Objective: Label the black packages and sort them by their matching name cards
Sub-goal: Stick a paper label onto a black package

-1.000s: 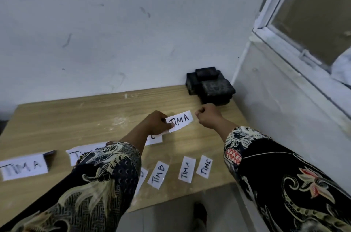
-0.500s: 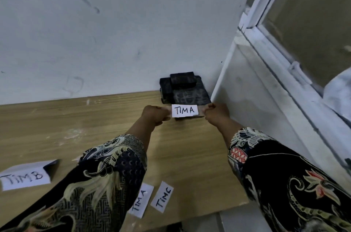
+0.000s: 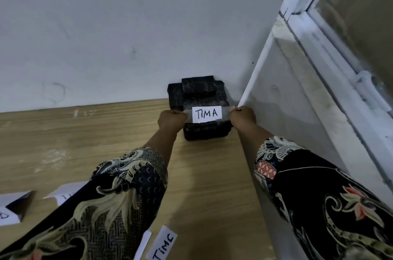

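A pile of black packages [image 3: 197, 93] sits in the table's far right corner against the wall. The nearest black package [image 3: 205, 131] is at the front of the pile. A white label reading "TIM A" [image 3: 206, 114] on a strip of clear tape is stretched over its top. My left hand [image 3: 171, 118] pinches the tape's left end and my right hand [image 3: 242, 115] pinches the right end. Whether the tape touches the package I cannot tell.
A "TIM C" label [image 3: 164, 242] and another white slip [image 3: 143, 244] lie at the wooden table's [image 3: 74, 136] near edge. Folded name cards [image 3: 10, 209] [image 3: 63, 194] stand at the near left. The wall and a window frame [image 3: 331, 51] close in the right side.
Both hands carried the "TIM A" label from the middle of the table forward and right to the front black package. The view followed toward the corner.
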